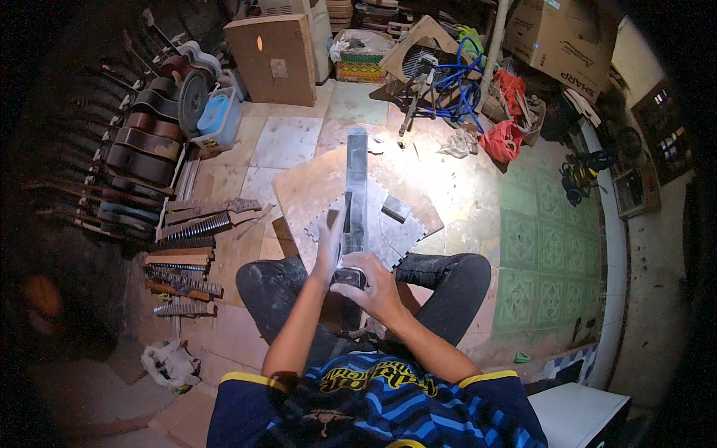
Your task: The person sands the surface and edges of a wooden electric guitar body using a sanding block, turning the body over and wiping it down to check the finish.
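A long, narrow, dark bar, dusted with pale powder, points away from me between my bent legs. My left hand lies along its left side, fingers stretched forward and pressed flat near it. Beside those fingertips is a small dark piece, its kind unclear. My right hand wraps around a dark, rounded block at the bar's near end; whether the two are joined is hidden. Pale dust coats both hands. Right of the bar, a small grey rectangular block rests on a grey mat with toothed edges.
The mat lies over a brown board. Guitar bodies stand in a row at left, near several fretted necks. A cardboard box, a blue coiled hose and a red bag lie farther off.
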{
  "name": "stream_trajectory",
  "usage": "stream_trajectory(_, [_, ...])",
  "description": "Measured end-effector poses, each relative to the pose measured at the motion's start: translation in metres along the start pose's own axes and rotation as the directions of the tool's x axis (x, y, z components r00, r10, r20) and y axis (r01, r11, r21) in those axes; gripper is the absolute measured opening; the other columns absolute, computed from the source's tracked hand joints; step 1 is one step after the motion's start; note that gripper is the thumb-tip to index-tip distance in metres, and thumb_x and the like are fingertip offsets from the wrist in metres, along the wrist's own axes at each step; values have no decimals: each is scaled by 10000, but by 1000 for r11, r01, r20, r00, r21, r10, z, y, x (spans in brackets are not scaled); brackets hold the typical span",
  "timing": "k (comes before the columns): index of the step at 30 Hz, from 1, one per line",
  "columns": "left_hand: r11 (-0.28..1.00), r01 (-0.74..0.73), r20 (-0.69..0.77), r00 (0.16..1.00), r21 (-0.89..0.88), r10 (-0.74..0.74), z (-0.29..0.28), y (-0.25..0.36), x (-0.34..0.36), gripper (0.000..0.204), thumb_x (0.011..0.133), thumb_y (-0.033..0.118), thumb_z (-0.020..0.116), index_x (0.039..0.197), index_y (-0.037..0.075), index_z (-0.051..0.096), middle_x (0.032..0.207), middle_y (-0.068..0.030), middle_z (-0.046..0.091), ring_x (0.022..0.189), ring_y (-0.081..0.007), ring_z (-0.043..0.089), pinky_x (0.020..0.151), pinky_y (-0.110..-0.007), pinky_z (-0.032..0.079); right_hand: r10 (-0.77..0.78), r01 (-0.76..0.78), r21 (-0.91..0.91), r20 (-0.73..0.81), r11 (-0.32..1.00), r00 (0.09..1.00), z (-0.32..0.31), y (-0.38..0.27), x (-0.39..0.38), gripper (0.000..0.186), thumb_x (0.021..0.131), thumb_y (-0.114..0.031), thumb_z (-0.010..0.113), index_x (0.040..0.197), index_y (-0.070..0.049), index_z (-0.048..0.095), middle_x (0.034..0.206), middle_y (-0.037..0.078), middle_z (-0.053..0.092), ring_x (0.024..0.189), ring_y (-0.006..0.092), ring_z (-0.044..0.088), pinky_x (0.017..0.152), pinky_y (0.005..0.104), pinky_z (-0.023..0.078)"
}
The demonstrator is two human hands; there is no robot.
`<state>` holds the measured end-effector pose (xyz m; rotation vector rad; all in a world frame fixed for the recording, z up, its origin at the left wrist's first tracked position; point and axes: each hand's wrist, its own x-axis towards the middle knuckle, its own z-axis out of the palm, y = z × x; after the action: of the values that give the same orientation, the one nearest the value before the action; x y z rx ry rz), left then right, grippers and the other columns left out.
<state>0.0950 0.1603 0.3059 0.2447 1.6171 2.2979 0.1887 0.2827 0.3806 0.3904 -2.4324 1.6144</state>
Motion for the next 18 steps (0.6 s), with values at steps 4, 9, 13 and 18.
stream_trajectory(4, [997, -79, 102, 992, 15, 77, -2, -3, -54, 936, 915, 555, 534, 1539, -36, 164, 1549, -158, 294, 1429, -231, 302, 1175, -362, 229, 78, -79, -12, -78, 997, 994, -3, 2, 10, 394, 829, -238, 753, 1134, -28, 619, 1095, 161, 644, 1033, 328, 640, 899, 379, 504])
stream_trajectory(9, [961, -47, 142, 990, 273, 8, 3, 16, -61, 1343, 539, 357, 930, 1548, -2, 119, 1466, -147, 413, 1347, -248, 416, 1133, -379, 315, 15, -18, 44, 71, 999, 997, -11, 12, 17, 311, 1001, -189, 499, 1259, -28, 561, 1244, 209, 579, 1196, 361, 549, 1031, 398, 415])
stream_trajectory(13, [908, -43, 43, 999, 417, 27, 17, 36, -53, 1289, 504, 190, 937, 1539, 21, 187, 1308, -149, 564, 1183, -228, 559, 1029, -357, 429, 27, -50, 123, 182, 991, 983, -24, 16, 20, 362, 1033, -267, 452, 1275, -19, 560, 1247, 183, 583, 1195, 323, 558, 1041, 384, 406])
stream_trajectory(18, [821, -143, 26, 988, 553, 155, 14, 40, -44, 1066, 596, 145, 856, 1502, 12, 310, 1078, -144, 680, 967, -180, 653, 874, -328, 518, 83, -173, 200, 391, 964, 916, -42, 27, 22, 434, 1040, -273, 442, 1390, -24, 502, 1407, 168, 519, 1296, 281, 502, 1100, 369, 349])
